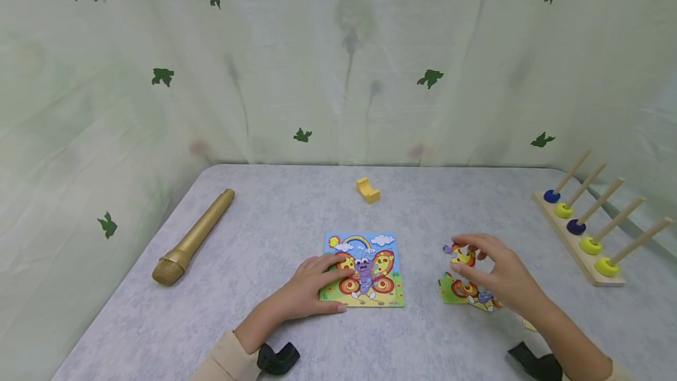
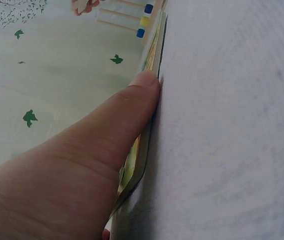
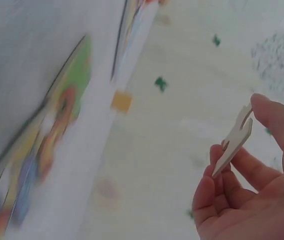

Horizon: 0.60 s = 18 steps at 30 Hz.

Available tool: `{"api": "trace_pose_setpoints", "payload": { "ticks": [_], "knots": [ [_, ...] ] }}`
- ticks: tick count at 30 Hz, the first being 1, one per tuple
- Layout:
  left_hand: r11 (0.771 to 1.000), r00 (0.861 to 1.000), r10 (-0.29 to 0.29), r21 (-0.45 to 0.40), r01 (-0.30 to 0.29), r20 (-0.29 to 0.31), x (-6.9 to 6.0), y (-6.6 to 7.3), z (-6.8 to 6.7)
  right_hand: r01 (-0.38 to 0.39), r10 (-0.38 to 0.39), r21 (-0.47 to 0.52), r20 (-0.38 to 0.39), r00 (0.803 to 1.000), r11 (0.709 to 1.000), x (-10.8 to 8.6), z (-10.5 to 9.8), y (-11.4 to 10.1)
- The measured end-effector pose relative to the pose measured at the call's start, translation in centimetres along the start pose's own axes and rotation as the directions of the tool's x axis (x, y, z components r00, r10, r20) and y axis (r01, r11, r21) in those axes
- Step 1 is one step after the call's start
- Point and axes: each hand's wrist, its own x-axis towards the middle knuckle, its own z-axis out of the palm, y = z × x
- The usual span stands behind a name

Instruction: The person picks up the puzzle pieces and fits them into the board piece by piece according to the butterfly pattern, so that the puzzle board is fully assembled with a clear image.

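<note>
A square picture board [image 1: 382, 257] printed with a butterfly and a rainbow lies on the table. My left hand [image 1: 309, 288] rests on its left side, fingers spread over the picture and thumb along the near edge. In the left wrist view the thumb [image 2: 126, 117] touches the board's rim. Further right, my right hand [image 1: 499, 266] pinches a puzzle piece [image 1: 462, 256] above the table between thumb and fingers. The right wrist view shows this piece [image 3: 234, 142] edge-on, with its pale back. Below it lie joined or touching puzzle pieces [image 1: 452, 291], partly covered by the hand.
A gold microphone [image 1: 195, 234] lies at the left. At the back middle is a yellow curved block [image 1: 367, 190]. A wooden peg stand [image 1: 579, 240] with blue and yellow rings stands at the right. A pale piece [image 1: 529, 326] shows beside the right forearm. Behind hangs a printed curtain [image 1: 328, 63].
</note>
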Motion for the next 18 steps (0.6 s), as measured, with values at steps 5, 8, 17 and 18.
{"api": "trace_pose_setpoints", "payload": {
  "ticks": [5,8,17,18],
  "knots": [
    [1.0,1.0,0.001,0.003,-0.001,0.0,0.0,0.0,0.0,0.051,-0.057,0.099,0.065,0.996,0.994,1.6,3.0,-2.0],
    [1.0,1.0,0.008,0.006,-0.008,-0.005,0.0,0.1,0.0,0.095,-0.11,0.132,0.116,0.987,0.987,2.2,4.9,-2.4],
    [0.997,1.0,0.008,0.072,-0.007,-0.015,0.1,0.4,0.0,0.116,-0.13,0.066,0.278,0.952,0.991,3.7,9.3,-2.5],
    [0.996,1.0,0.002,0.089,0.0,-0.013,0.0,0.5,0.0,0.114,-0.128,0.064,0.29,0.948,0.991,3.8,9.6,-2.4]
  ]
}}
